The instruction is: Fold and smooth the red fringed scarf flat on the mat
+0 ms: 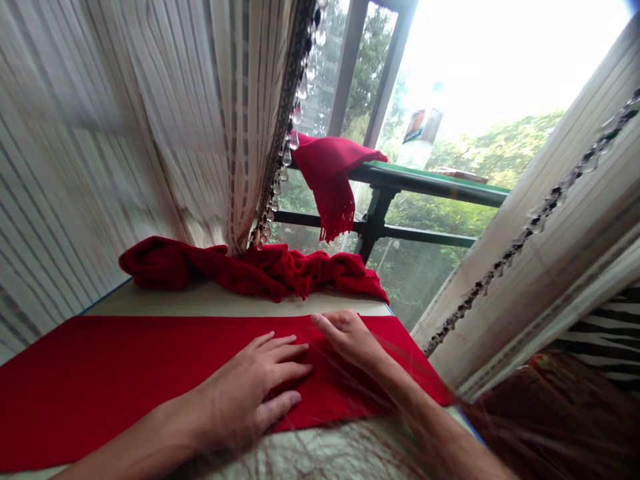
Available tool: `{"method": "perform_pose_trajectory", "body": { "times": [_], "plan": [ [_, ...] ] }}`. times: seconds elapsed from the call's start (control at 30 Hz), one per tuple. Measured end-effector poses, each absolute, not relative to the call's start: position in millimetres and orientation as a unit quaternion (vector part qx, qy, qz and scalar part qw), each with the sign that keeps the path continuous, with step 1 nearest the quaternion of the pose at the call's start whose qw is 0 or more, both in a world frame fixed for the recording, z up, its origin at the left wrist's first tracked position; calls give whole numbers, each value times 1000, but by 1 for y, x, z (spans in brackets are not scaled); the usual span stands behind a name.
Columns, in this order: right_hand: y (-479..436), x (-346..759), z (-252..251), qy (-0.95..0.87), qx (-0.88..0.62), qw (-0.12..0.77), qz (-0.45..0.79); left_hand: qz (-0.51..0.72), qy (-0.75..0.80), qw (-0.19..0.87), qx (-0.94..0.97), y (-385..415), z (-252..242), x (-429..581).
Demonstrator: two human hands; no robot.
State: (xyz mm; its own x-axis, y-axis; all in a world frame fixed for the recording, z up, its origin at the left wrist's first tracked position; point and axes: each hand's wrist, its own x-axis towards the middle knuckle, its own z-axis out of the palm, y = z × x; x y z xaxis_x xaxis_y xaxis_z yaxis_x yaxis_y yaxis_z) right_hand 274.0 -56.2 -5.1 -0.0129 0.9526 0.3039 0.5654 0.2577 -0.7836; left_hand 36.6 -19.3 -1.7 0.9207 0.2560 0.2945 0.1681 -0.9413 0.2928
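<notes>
A red scarf [150, 360] lies spread flat across the table in front of me. Resting on its middle is my left hand [250, 377], palm down with the fingers spread. My right hand [349, 337] is at the scarf's far edge, its fingers curled in and thumb against them, closed on the cloth there. Behind the flat scarf, a crumpled red scarf [260, 270] stretches along the back of the table. Loose strands of hair blur across the lower part of the view, partly over my right forearm.
The pale table [200, 301] shows behind and in front of the scarf. Another fringed red scarf [327, 170] hangs over a dark railing [425, 181], where a bottle [423, 137] stands. A beaded curtain [200, 120] touches the crumpled scarf; a second curtain [505, 267] hangs at right.
</notes>
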Motion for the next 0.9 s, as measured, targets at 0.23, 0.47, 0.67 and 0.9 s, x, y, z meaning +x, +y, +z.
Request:
{"method": "perform_pose_trajectory", "body": {
  "times": [0.23,0.47,0.67,0.9],
  "plan": [
    [-56,273,-6,-652,-562,438,258,186,263,90,943,-16,1,39],
    [-49,270,-13,-616,-562,470,288,33,290,111,950,-23,-6,43],
    [-46,272,-17,-601,-554,477,323,43,291,113,949,-25,-3,48],
    [-43,275,-21,-591,-544,488,341,-9,312,117,943,-35,12,57]
  ]
}}
